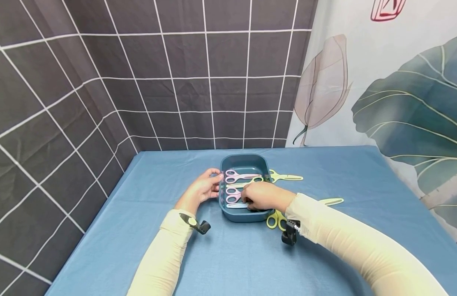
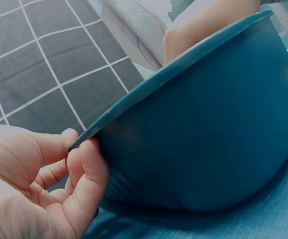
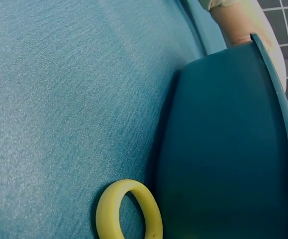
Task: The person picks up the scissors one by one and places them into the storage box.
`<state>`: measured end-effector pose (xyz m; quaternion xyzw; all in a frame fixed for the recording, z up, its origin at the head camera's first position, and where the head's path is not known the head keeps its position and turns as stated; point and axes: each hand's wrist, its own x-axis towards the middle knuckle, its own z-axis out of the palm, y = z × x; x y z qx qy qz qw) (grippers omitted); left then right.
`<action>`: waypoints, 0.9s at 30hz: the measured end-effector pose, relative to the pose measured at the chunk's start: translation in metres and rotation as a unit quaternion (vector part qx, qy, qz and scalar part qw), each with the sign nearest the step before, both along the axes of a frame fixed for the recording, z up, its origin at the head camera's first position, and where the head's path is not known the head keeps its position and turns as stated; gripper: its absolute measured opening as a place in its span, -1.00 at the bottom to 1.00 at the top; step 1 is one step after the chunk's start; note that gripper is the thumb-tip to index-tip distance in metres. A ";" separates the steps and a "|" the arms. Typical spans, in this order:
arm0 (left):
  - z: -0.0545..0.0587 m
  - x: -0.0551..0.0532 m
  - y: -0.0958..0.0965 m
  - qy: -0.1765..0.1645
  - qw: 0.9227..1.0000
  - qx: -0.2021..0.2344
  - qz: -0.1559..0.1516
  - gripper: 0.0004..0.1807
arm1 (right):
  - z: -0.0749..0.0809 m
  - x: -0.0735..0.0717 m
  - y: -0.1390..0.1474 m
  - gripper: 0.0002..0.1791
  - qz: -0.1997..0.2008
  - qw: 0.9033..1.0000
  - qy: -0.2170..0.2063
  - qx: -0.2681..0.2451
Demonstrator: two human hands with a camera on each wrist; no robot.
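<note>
A dark blue plastic tub (image 1: 245, 158) stands on the table with several pairs of scissors lying crosswise in it. My left hand (image 1: 206, 187) pinches its left rim between thumb and fingers, as the left wrist view shows close up. My right hand (image 1: 263, 195) reaches over the right rim into the tub, fingers curled down at a pair of light blue scissors (image 1: 236, 205); its handle end is hidden under the hand. Beyond these lie pink scissors (image 1: 233, 195), yellow-green scissors (image 1: 238, 185) and another pink pair (image 1: 232, 176). In the right wrist view the right fingers are out of sight.
Right of the tub, yellow-green scissors (image 1: 285, 177) lie on the blue cloth (image 1: 228, 259). Another yellow-green handle (image 1: 273, 220) shows beside the tub under my right wrist, and a yellow-green blade (image 1: 332, 201) sticks out beyond the sleeve. A dark checked curtain (image 1: 188, 94) hangs behind.
</note>
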<state>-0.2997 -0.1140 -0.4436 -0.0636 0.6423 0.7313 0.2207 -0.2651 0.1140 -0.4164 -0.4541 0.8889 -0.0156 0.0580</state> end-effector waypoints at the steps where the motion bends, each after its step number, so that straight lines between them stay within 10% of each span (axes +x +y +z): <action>1: 0.000 0.000 0.000 0.000 1.000 0.001 0.000 -0.80 | 0.000 0.000 0.000 -0.87 -0.001 1.000 0.001 -0.001; 16: 0.000 0.000 0.000 0.004 1.000 0.004 -0.001 -0.81 | 0.006 0.000 0.003 -0.86 -0.018 1.000 -0.002 -0.015; 27: -0.003 -0.002 -0.001 -0.005 1.000 0.006 0.002 -0.80 | 0.032 -0.008 0.018 -0.83 -0.053 0.990 0.072 -0.106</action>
